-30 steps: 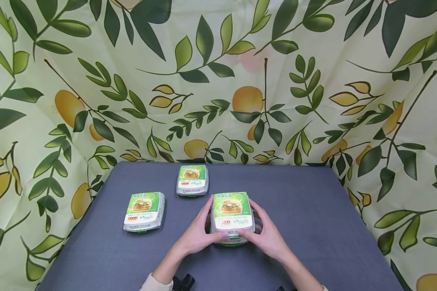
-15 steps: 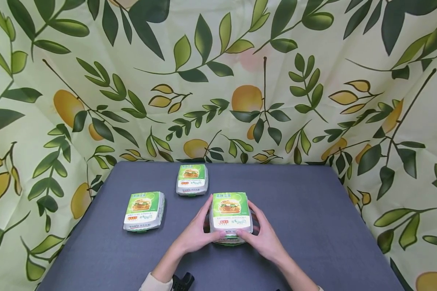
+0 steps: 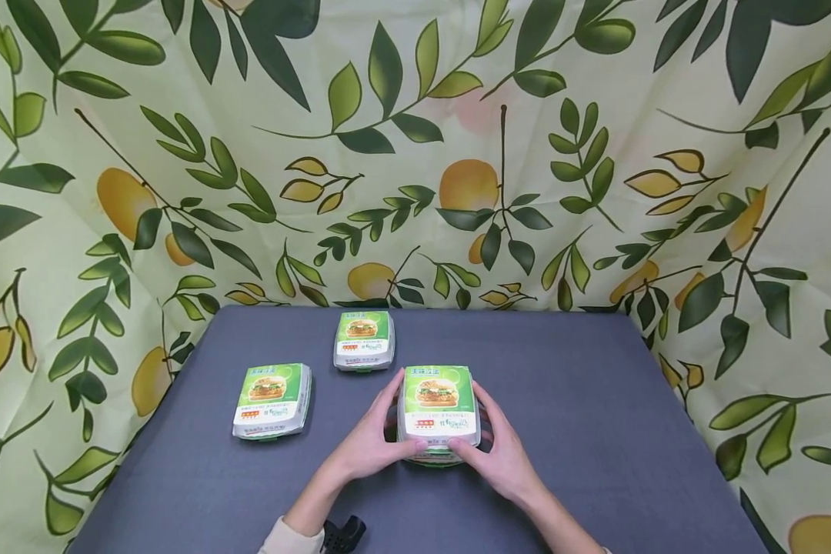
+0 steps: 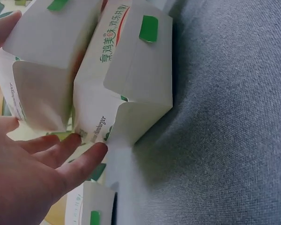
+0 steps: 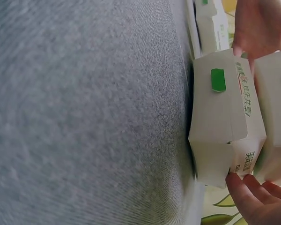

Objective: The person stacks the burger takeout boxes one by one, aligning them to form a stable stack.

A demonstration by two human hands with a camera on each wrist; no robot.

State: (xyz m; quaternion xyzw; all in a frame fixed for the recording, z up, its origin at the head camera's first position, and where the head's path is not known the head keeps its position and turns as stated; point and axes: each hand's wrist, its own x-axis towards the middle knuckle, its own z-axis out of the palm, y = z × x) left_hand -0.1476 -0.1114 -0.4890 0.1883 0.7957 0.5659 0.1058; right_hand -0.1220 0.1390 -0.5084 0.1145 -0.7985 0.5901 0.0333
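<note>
In the head view a green-and-white burger box (image 3: 438,392) with a burger picture sits between my two hands. It is stacked on a lower burger box (image 4: 136,65), which rests on the table. My left hand (image 3: 372,445) holds the stack's left side, its thumb at the front edge. From the right, my right hand (image 3: 502,450) grips the upper box in the same way. In the left wrist view some left fingertips (image 4: 100,149) touch the lower box. The right wrist view shows right fingertips (image 5: 234,180) at the lower box's side.
Two similar burger boxes stand apart on the dark grey table (image 3: 582,400): one at the left (image 3: 272,402), another farther back (image 3: 364,341). A leaf-and-fruit patterned cloth (image 3: 415,154) rises behind the table and along both sides.
Both hands and the upper box have shifted very slightly left. The grip looks the same, and the two separate boxes have stayed in place.
</note>
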